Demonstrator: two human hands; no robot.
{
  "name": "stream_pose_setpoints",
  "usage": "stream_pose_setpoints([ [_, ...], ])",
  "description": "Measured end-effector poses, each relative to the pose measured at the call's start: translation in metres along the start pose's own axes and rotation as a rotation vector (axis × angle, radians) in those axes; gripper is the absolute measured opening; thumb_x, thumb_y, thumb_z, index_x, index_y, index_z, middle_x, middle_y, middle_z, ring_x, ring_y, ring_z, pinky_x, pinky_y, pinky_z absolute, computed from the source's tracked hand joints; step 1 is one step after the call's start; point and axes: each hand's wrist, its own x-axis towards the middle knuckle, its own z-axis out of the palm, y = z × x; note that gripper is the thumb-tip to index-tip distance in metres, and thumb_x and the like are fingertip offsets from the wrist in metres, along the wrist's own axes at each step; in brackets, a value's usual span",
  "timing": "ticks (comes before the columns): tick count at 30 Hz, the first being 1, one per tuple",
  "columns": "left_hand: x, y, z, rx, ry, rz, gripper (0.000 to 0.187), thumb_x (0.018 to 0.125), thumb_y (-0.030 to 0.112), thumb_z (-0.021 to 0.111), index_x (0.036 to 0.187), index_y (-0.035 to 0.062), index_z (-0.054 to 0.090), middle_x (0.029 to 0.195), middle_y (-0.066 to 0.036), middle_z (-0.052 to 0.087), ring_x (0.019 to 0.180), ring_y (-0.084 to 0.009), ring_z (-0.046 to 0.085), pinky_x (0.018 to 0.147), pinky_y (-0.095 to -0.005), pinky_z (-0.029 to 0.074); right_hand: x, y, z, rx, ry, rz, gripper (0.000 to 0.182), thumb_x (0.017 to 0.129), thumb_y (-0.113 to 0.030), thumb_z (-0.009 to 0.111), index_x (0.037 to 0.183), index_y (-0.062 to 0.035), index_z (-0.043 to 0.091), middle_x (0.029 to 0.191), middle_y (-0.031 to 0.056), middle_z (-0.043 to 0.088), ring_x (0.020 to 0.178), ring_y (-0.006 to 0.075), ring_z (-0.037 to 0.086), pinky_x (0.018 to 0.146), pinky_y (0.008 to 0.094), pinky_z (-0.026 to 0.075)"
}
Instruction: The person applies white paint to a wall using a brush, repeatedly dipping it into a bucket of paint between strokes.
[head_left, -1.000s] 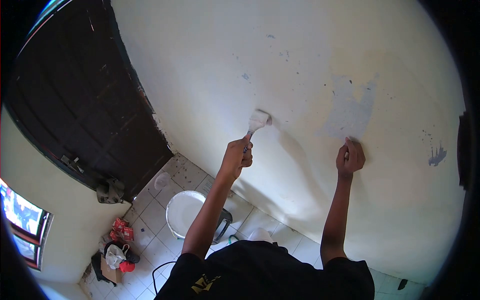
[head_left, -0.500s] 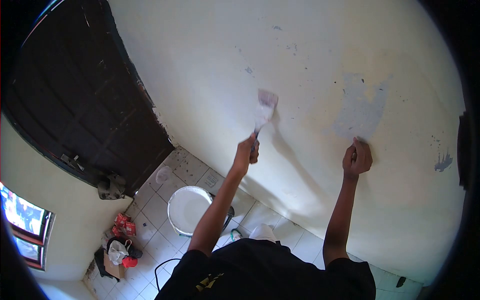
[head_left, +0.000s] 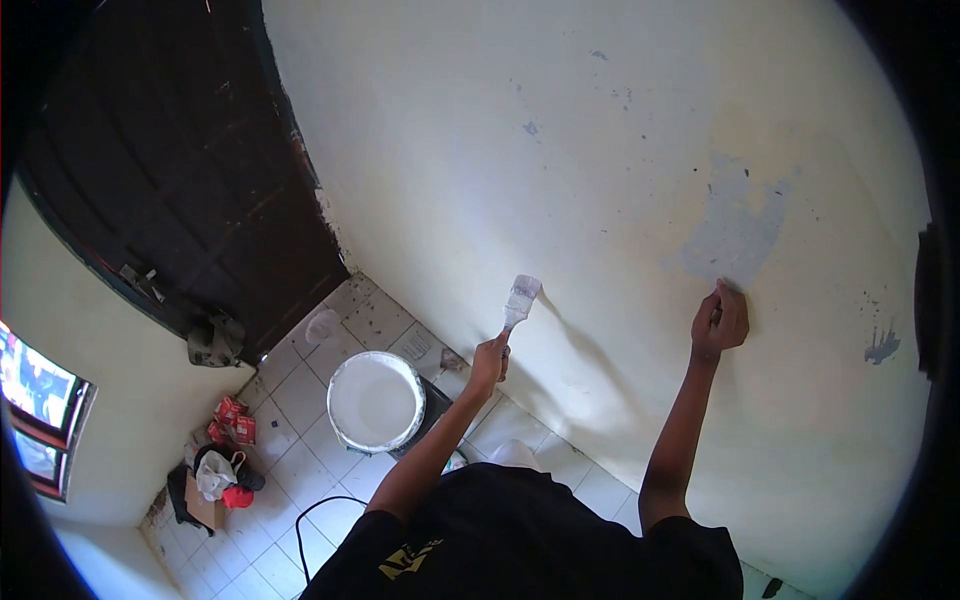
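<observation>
My left hand [head_left: 489, 363] is wrapped round the handle of a paintbrush [head_left: 520, 300]. White paint coats the brush, its bristles pointing up at the pale wall [head_left: 620, 370]. Up and to the right, my right hand [head_left: 720, 318] is closed with curled fingers, fingertips at the lower edge of a grey bare patch [head_left: 735, 235]. I cannot tell what, if anything, is in that hand. Below and left of the brush, a round bucket [head_left: 376, 400] with white paint inside stands on the floor.
A dark door [head_left: 170, 190] fills the upper left. Red packets [head_left: 232, 420] and a cardboard box [head_left: 205, 505] with bags lie by the left wall. A black cable [head_left: 300, 535] runs over the tiled floor [head_left: 285, 500]. A clear plastic cup [head_left: 322, 326] sits near the door.
My left hand and the paintbrush have come down along the wall, nearer the bucket. My right hand stays closed below the grey patch. The view has shifted slightly.
</observation>
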Motion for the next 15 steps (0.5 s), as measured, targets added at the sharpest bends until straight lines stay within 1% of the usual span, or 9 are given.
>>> stream_pose_setpoints([
  [2,-0.004,0.001,0.002,0.059,-0.003,0.067,0.047,0.099,0.043,0.046,0.063,0.0127,0.044,0.046,0.005,0.032,0.035,-0.0075,0.025,0.035,-0.0268,0.019,0.000,-0.001,0.000,-0.017,0.015,0.003,0.021,0.082,0.009,0.060,0.097,-0.0045,0.066,0.063,0.0022,0.049,0.046,0.0126,0.036,0.041,0.0273,0.027],
  [6,-0.020,0.043,0.022,0.065,-0.040,0.009,0.048,0.099,0.042,0.045,0.061,0.0125,0.043,0.045,0.005,0.032,0.035,-0.0075,0.026,0.034,-0.0269,0.020,-0.001,0.000,0.000,0.006,0.010,0.008,0.020,0.082,0.008,0.060,0.097,-0.0048,0.066,0.062,0.0016,0.048,0.046,0.0125,0.035,0.041,0.0270,0.027],
  [8,-0.029,0.073,0.036,0.166,-0.076,0.195,0.049,0.099,0.040,0.045,0.060,0.0112,0.044,0.044,0.005,0.033,0.034,-0.0070,0.026,0.034,-0.0267,0.021,-0.005,0.000,-0.005,-0.045,-0.074,0.049,0.022,0.079,0.011,0.058,0.095,-0.0019,0.065,0.067,0.0059,0.058,0.051,0.0173,0.050,0.044,0.0284,0.039],
  [9,-0.031,0.089,0.041,0.164,-0.073,0.193,0.049,0.099,0.040,0.045,0.060,0.0112,0.044,0.044,0.005,0.033,0.034,-0.0070,0.026,0.034,-0.0267,0.021,-0.004,-0.001,-0.005,-0.041,-0.076,0.048,0.022,0.079,0.011,0.058,0.095,-0.0019,0.065,0.067,0.0059,0.058,0.051,0.0173,0.050,0.044,0.0284,0.039],
  [11,-0.035,0.119,0.051,0.160,-0.130,0.195,0.048,0.099,0.039,0.046,0.061,0.0097,0.045,0.045,0.005,0.033,0.035,-0.0060,0.025,0.035,-0.0259,0.020,0.001,-0.002,-0.003,-0.031,-0.039,0.009,0.022,0.079,0.011,0.058,0.096,-0.0022,0.065,0.066,0.0046,0.057,0.049,0.0153,0.047,0.042,0.0275,0.036],
  [12,-0.038,0.129,0.053,0.156,-0.129,0.198,0.048,0.099,0.039,0.046,0.061,0.0097,0.045,0.045,0.005,0.033,0.035,-0.0060,0.025,0.035,-0.0259,0.020,0.000,-0.001,-0.003,-0.028,-0.037,0.006,0.022,0.079,0.011,0.058,0.096,-0.0022,0.065,0.066,0.0046,0.057,0.049,0.0153,0.047,0.042,0.0275,0.036],
  [14,-0.045,0.147,0.052,0.125,-0.187,0.190,0.048,0.099,0.038,0.047,0.061,0.0087,0.046,0.045,0.005,0.033,0.035,-0.0056,0.024,0.035,-0.0253,0.019,-0.004,0.002,-0.002,-0.030,-0.028,0.011,0.022,0.080,0.010,0.059,0.097,-0.0023,0.066,0.065,0.0036,0.056,0.049,0.0150,0.048,0.042,0.0273,0.035],
  [15,-0.050,0.156,0.053,0.100,-0.199,0.209,0.047,0.099,0.039,0.047,0.063,0.0090,0.045,0.046,0.006,0.031,0.036,-0.0051,0.022,0.036,-0.0247,0.018,-0.004,0.001,-0.001,-0.029,-0.029,0.016,0.022,0.080,0.010,0.059,0.097,-0.0023,0.066,0.065,0.0036,0.056,0.049,0.0150,0.048,0.042,0.0273,0.035],
])
